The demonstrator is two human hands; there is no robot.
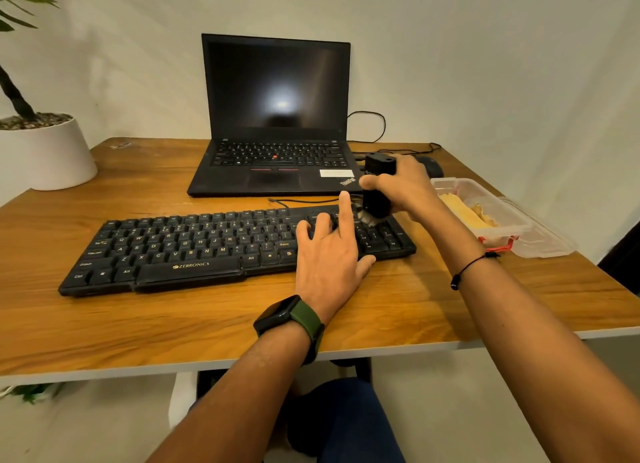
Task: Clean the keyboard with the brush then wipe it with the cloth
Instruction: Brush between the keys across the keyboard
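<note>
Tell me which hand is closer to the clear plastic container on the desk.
Right. The right hand, gripping the brush, is just beside the container at the keyboard's right end. The left hand rests on the keys, farther away.

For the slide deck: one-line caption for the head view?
Right hand brushes the keyboard with the brush; left hand steadies it.

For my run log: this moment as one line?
stage: brushing | right hand: grips brush | left hand: rests on keyboard | cloth: unused
</note>
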